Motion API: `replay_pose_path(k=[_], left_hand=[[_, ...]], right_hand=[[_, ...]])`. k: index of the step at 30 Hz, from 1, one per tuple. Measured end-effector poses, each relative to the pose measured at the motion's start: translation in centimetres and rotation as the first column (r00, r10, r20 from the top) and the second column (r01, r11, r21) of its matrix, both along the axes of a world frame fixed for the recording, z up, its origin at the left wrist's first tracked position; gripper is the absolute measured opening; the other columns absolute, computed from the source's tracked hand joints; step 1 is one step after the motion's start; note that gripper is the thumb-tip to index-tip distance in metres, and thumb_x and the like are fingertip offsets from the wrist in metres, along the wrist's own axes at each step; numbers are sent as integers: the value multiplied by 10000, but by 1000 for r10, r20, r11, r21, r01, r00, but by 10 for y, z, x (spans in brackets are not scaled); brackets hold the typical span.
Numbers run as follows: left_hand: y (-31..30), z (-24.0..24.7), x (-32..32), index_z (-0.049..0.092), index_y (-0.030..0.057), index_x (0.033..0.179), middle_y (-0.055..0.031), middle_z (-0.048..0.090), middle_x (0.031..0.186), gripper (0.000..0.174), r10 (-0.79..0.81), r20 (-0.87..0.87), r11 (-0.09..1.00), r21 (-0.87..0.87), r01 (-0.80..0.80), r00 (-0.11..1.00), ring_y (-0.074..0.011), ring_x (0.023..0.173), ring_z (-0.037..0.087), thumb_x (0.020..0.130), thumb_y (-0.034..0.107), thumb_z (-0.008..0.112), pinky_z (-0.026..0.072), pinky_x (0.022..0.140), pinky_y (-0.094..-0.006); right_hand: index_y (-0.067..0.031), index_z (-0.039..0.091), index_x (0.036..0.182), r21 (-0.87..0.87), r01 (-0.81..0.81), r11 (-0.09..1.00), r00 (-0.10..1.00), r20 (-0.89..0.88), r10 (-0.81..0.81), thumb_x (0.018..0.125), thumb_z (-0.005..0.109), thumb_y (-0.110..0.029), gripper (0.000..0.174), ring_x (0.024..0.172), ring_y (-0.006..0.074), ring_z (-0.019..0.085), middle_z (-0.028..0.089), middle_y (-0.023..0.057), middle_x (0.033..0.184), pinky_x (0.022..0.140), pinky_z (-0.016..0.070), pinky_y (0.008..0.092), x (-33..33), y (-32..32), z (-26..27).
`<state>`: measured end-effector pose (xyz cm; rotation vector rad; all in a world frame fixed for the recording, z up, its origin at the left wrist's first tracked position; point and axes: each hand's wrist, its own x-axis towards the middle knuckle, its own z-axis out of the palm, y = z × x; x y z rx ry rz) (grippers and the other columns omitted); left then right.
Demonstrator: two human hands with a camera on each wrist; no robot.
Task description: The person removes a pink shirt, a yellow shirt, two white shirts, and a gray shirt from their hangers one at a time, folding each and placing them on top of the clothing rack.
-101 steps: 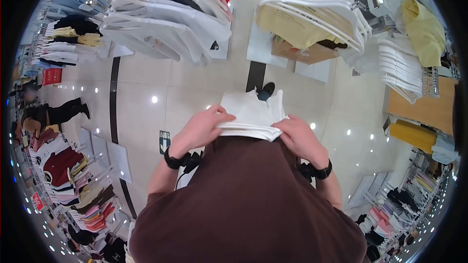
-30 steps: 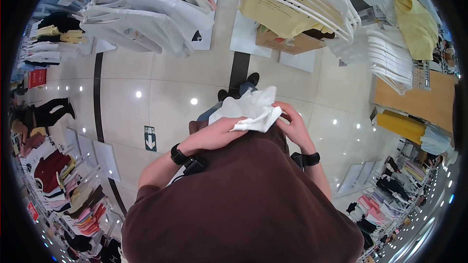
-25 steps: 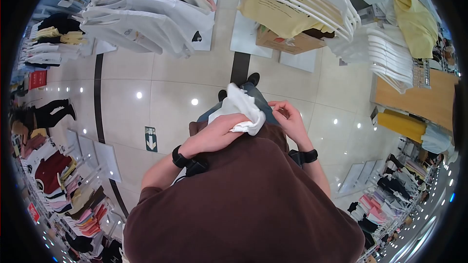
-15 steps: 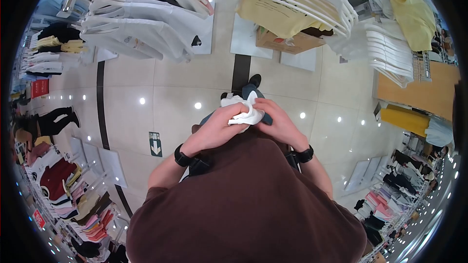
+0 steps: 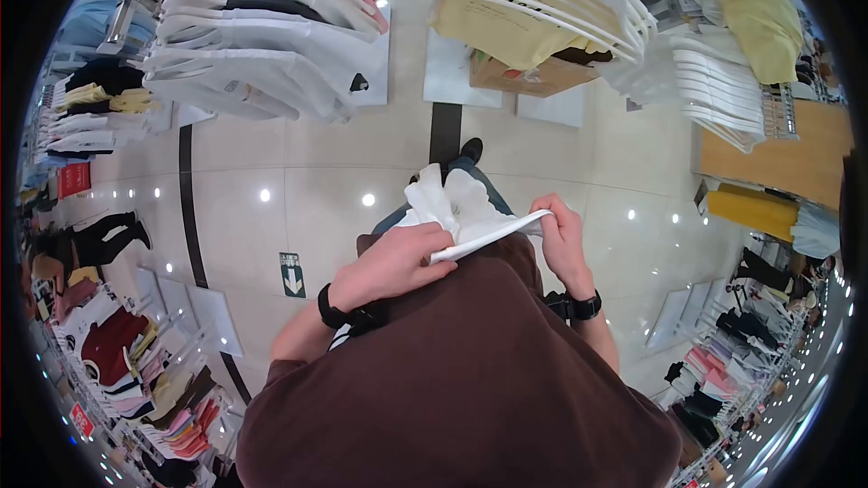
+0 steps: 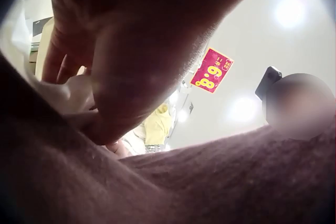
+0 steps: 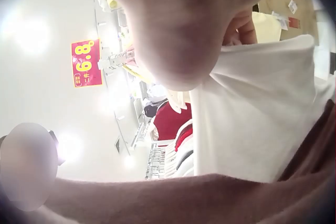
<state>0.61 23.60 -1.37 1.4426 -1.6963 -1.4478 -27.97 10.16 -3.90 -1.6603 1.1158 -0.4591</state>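
A white cloth garment (image 5: 470,203) spans the space in front of my brown-shirted torso, its near edge pulled into a slanting band between my hands. At the band's lower left end, my left hand (image 5: 393,262) grips the cloth with curled fingers. My right hand (image 5: 565,235) pinches the other end, raised a little higher. In the right wrist view the garment (image 7: 252,113) hangs in a broad sheet below the right fingers, with creases running from the pinch. The left wrist view shows the left hand (image 6: 136,40) from close up, with a pale strip of the garment (image 6: 18,35) beside it.
White shirts on hangers (image 5: 253,63) hang ahead on the left, yellow shirts (image 5: 497,27) ahead on the right. A cardboard box (image 5: 520,79) stands beneath these. Bare white hangers (image 5: 719,90) hang farther right. Another person (image 5: 99,235) is at the far left. A tiled floor (image 5: 344,145) lies between.
The garment was bunched between both hands half a second ago. My right hand, which briefly let go of it earlier, has since moved right and up, drawing its edge out straight.
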Motion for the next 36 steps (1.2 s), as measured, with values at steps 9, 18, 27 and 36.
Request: replay_pose_path(k=[9,18,27,36], left_hand=[[-49,12,-22,605,46,1001,-148,645,919,191,150,33,978,-150,-144,988,-380,843,662,863,125,710,534,743,-465],[-88,58,-33,627,74,1203,-154,662,1113,326,-192,-10,950,-254,183,981,-389,1046,662,890,137,694,534,912,-479],[-107,-6,-8,644,45,1178,-219,715,1049,328,32,293,985,-173,21,956,-431,999,674,943,267,703,524,850,-525],[-177,-47,-39,621,67,1332,-162,715,1228,290,205,-122,973,132,-189,971,-333,1129,691,1069,172,556,553,930,-434]], right_hand=[[-50,674,1245,-159,-270,950,916,-346,203,934,663,-126,321,1225,361,623,688,163,1271,1034,510,457,-14,-8,-1],[-70,677,1313,-224,-549,805,831,-248,498,866,781,-198,477,1373,411,515,619,165,1424,1166,420,491,24,-16,58],[-79,651,1096,-166,-478,863,868,-238,435,1016,581,-215,172,878,424,678,694,188,937,768,536,516,22,-53,49],[-155,624,1383,-164,-405,899,893,-283,350,980,537,-135,413,1037,405,705,741,172,1158,881,574,490,1,-125,33]])
